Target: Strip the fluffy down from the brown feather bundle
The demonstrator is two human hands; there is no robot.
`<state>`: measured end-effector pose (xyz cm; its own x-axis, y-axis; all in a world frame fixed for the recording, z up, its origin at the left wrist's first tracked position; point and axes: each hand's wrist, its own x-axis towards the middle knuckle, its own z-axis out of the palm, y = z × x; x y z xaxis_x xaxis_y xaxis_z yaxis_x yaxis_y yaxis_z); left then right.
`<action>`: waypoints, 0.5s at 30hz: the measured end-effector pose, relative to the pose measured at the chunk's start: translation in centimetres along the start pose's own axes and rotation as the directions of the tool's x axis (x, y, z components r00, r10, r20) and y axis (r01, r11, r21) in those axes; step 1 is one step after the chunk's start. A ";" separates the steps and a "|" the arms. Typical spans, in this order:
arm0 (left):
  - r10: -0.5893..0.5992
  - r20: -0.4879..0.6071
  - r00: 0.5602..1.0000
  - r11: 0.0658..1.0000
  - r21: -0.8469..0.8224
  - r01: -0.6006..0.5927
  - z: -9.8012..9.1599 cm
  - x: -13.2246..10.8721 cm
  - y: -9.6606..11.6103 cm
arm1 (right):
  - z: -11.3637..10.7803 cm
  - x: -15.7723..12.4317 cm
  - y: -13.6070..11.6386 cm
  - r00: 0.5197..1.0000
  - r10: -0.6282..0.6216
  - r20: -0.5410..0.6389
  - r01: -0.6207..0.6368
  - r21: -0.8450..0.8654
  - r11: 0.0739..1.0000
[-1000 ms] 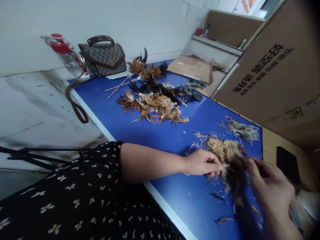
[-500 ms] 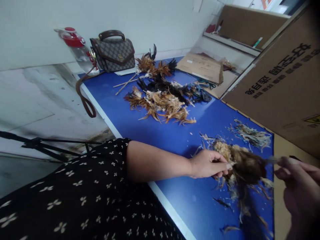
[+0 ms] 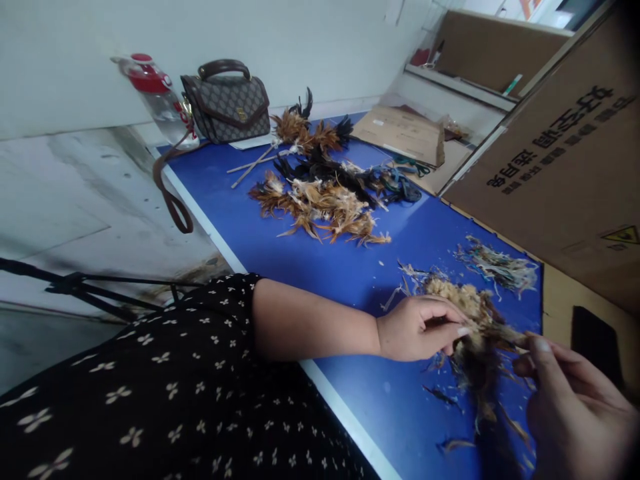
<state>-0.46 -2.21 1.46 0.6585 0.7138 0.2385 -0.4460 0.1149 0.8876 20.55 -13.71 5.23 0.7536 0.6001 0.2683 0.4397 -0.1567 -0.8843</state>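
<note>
Blue table [image 3: 380, 393] fills my head view, with a big cardboard sheet [image 3: 555, 220] standing along its far side. Watching from far off, I see a pile of fluffy feathers [image 3: 456, 293] near the right edge. The left hand [image 3: 430, 327] seems to pinch a small pale feather [image 3: 471, 325] there. The right hand [image 3: 575, 393] pinches the end of a brown feather [image 3: 513, 337]. I think this step is handling single feathers, so the next move calls for soft, steady fingers.

the black garment [image 3: 190, 377] bears small, pale, four-petalled flowers [image 3: 132, 437] scattered all over, its dark sleeve [image 3: 244, 303] leaving the left forearm [image 3: 320, 323] bare, as are the left hand [image 3: 425, 328] and right hand [image 3: 575, 400].
</note>
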 end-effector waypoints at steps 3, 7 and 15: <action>-0.001 0.096 0.995 1.000 0.028 -0.002 0.1 0.3 0.4 | 0.9 -0.5 -0.9 0.995 0.085 0.050 -0.087 0.037 0.996; -0.102 0.238 0.966 0.980 0.192 0.057 -0.3 1.7 0.5 | 1.8 -0.9 -0.7 0.987 0.047 0.156 -0.053 0.033 0.998; -0.197 0.214 0.957 0.929 0.352 0.112 -1.7 2.9 -2.8 | 0.6 -0.5 -0.7 0.998 -0.045 0.042 0.037 0.193 0.980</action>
<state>1.64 0.72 -1.05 0.8475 0.5125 0.1381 -0.1271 -0.0566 0.9903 19.57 -13.40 5.44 0.7119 0.6387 0.2921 0.3643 0.0197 -0.9311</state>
